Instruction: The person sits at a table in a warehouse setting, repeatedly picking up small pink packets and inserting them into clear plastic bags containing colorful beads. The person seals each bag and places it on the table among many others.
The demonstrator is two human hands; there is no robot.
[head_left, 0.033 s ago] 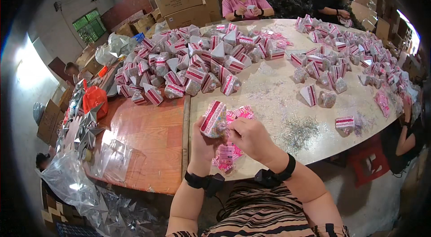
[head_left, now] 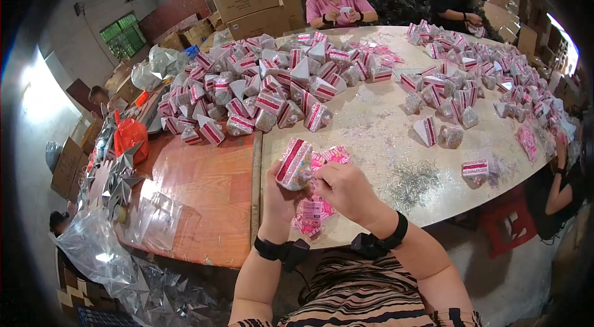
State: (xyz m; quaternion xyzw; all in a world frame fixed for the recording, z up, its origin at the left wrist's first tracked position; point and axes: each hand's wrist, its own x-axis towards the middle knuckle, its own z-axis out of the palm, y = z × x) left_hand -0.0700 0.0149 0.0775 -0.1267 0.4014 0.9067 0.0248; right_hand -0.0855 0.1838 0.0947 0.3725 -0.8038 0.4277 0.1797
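Note:
In my left hand (head_left: pixel 278 194) is a glittery ornament shaped like a slice of layer cake (head_left: pixel 295 165), white with a dark pink band. The hand wraps it from the left and below. My right hand (head_left: pixel 345 188) is pinched closed against the ornament's right side; whatever its fingertips hold is too small to make out. Beneath and between the hands lies a spread of pink printed labels (head_left: pixel 335 155) on the pale tabletop. One light pink label (head_left: pixel 313 210) shows just under my right hand.
A big heap of cake-slice ornaments (head_left: pixel 270 102) covers the far left of the table, with more (head_left: pixel 495 73) along the right. Silvery tinsel shreds (head_left: pixel 411 181) lie to my right. A clear plastic bag (head_left: pixel 158 219) rests on the orange-brown wooden section. Two people work across the table.

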